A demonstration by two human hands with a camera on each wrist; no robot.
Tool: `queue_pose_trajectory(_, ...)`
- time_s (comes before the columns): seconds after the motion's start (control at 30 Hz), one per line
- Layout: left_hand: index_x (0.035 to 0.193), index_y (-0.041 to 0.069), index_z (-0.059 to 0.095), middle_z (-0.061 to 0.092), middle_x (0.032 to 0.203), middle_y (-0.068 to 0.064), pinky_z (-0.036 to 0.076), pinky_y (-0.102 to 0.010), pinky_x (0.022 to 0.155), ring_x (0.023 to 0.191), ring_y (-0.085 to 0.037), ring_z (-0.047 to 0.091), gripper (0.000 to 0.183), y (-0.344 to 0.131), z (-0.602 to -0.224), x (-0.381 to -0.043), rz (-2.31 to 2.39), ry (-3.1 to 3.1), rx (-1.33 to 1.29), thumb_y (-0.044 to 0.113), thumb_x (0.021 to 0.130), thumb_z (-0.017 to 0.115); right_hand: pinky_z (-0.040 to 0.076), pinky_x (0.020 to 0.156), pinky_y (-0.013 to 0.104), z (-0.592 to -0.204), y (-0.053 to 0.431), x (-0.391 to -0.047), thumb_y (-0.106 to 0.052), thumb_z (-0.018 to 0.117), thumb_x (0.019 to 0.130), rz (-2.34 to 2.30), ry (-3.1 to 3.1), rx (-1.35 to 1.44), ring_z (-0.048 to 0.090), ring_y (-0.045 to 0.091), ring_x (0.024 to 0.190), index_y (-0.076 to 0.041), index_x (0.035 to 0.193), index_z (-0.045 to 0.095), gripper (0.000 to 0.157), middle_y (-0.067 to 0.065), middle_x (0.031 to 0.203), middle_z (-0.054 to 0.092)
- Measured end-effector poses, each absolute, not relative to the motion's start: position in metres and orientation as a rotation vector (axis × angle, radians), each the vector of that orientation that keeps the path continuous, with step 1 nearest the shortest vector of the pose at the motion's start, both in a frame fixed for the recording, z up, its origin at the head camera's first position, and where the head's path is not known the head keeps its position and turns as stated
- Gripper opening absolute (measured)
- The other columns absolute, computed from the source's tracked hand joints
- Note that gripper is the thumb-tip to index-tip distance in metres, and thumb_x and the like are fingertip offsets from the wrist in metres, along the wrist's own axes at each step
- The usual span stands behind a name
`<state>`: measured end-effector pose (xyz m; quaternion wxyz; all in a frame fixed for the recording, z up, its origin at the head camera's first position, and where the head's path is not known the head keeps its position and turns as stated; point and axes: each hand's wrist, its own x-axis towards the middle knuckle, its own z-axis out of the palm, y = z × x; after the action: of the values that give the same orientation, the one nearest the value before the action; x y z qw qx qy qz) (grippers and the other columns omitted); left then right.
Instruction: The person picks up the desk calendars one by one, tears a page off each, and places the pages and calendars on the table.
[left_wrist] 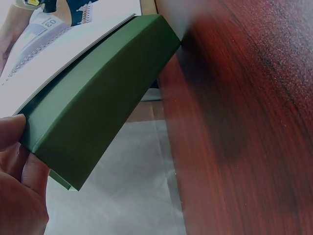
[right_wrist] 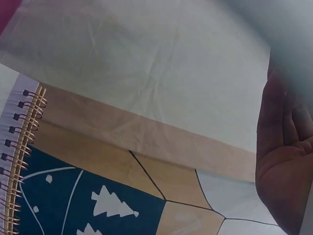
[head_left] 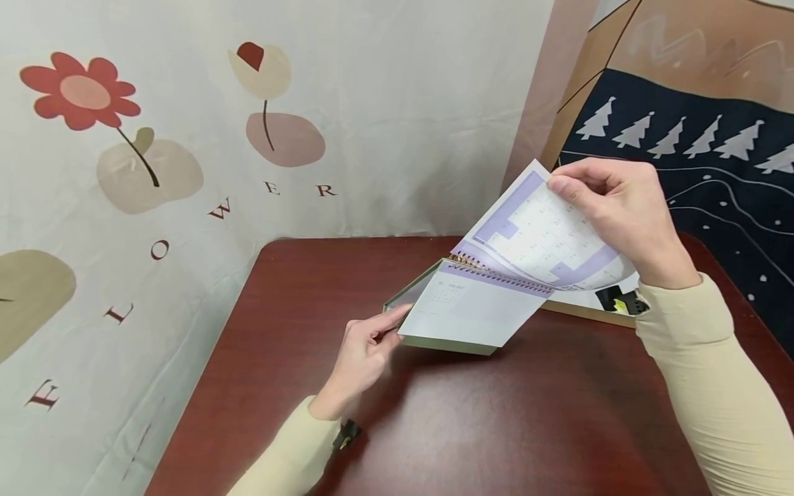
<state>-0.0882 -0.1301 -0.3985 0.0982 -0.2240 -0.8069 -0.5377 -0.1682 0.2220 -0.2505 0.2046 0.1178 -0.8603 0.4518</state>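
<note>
A spiral-bound desk calendar (head_left: pixel 471 310) with a green stand (left_wrist: pixel 102 98) is tilted above the table. At its near left corner, my left hand (head_left: pixel 360 358) pinches the stand and the lower pages between thumb and fingers. My right hand (head_left: pixel 626 213) pinches the upper edge of a lifted page (head_left: pixel 540 234) with a purple border and a date grid. That page bends upward from the gold wire binding (right_wrist: pixel 24 152). Below the binding lies a mostly white page with a small month grid. The right wrist view shows the right hand (right_wrist: pixel 286 147) partly covered by a blurred sheet.
The dark red wooden table (head_left: pixel 279 413) lies beneath. A flat white thing with a tan edge (head_left: pixel 583 311) sits behind the calendar, partly hidden. A pale flower-printed curtain (head_left: pixel 397 124) hangs at the back, and a tree-printed cloth (head_left: pixel 695 165) at the right.
</note>
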Motion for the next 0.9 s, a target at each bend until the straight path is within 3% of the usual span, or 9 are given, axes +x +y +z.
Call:
queue_pose_trajectory(0.33, 0.13, 0.0, 0.071, 0.071, 0.127, -0.012, 0.052, -0.018, 0.081, 0.108, -0.013, 0.068, 0.052, -0.132, -0.396, -0.088, -1.588, -2.389, -0.667, -0.018, 0.081, 0.065, 0.052, 0.052, 0.017, -0.254, 0.222, -0.17, -0.021, 0.076, 0.096, 1.294, -2.384, 0.339, 0.063, 0.01, 0.065, -0.006, 0.107, 0.08, 0.02, -0.014, 0.082, 0.071)
queue_pose_trajectory(0.5, 0.13, 0.002, 0.072, 0.072, 0.125, -0.011, 0.052, -0.019, 0.078, 0.099, -0.009, 0.067, 0.053, -0.131, -0.395, -0.09, -1.571, -2.391, -0.679, -0.018, 0.081, 0.064, 0.054, 0.053, 0.018, -0.255, 0.225, -0.169, -0.024, 0.074, 0.097, 1.327, -2.383, 0.336, 0.065, 0.012, 0.067, -0.007, 0.11, 0.08, 0.023, -0.008, 0.087, 0.073)
queue_pose_trajectory(0.9, 0.13, 0.003, 0.072, 0.073, 0.123, -0.011, 0.049, -0.02, 0.068, 0.081, -0.012, 0.062, 0.053, -0.132, -0.396, -0.09, -1.548, -2.399, -0.701, -0.017, 0.082, 0.064, 0.056, 0.055, 0.019, -0.263, 0.228, -0.17, -0.024, 0.075, 0.097, 1.375, -2.354, 0.336, 0.067, 0.011, 0.068, -0.006, 0.112, 0.08, 0.024, -0.012, 0.09, 0.074)
